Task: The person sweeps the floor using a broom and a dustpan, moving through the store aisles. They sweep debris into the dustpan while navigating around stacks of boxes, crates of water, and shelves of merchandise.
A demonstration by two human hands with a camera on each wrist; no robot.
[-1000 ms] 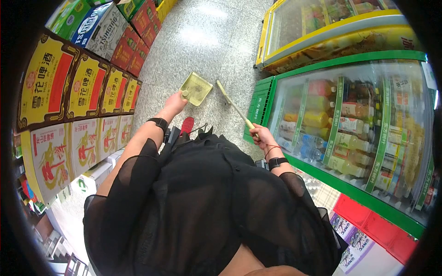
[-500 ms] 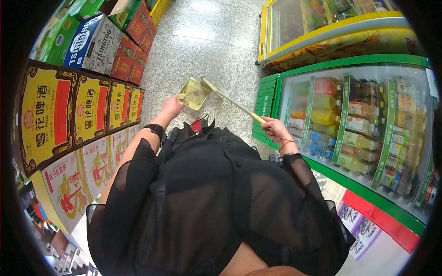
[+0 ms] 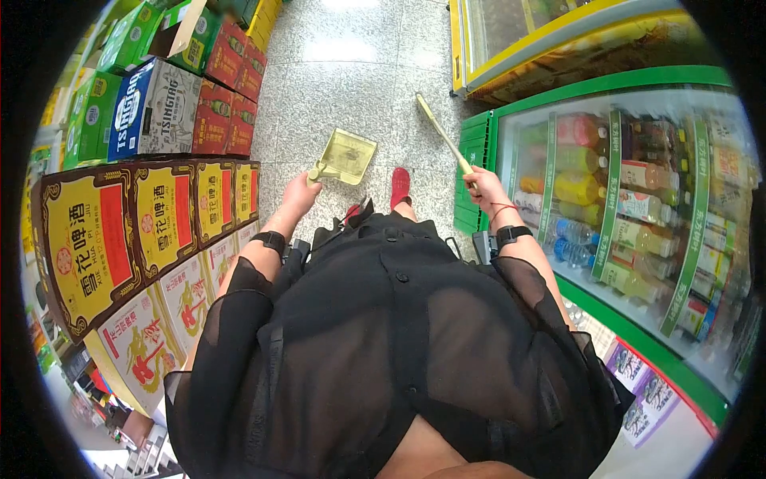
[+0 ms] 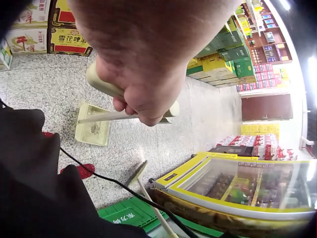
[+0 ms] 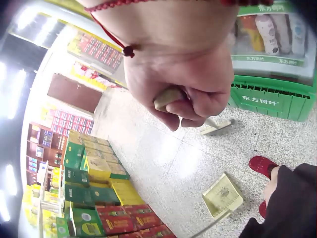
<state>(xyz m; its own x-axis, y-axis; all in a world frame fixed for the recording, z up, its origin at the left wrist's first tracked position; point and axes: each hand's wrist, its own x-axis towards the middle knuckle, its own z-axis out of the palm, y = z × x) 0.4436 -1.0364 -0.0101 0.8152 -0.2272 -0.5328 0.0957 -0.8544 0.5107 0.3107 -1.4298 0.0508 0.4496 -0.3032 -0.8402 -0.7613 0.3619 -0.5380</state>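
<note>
My left hand (image 3: 302, 194) grips the handle end of a pale yellow long-handled dustpan (image 3: 351, 154). Its pan lies on the speckled floor with dark specks of dirt inside, as the left wrist view shows. In my right hand (image 3: 485, 188) is the handle of a pale yellow broom (image 3: 440, 129), fingers curled round it. The broom head (image 5: 218, 127) is down at the floor near the foot of the green cooler, apart from the dustpan. Both handles run down and away from me.
Stacked beer cartons (image 3: 175, 209) line the left side. A green-framed drinks cooler (image 3: 479, 136) stands close on the right, with a yellow-framed freezer (image 3: 558, 40) beyond it. The tiled floor (image 3: 319, 88) runs between them. A red shoe (image 3: 400, 185) shows below me.
The broom first swung left to the dustpan's edge, then away to the right, clear of it. A red shoe has come into view further forward. Both hands keep their hold.
</note>
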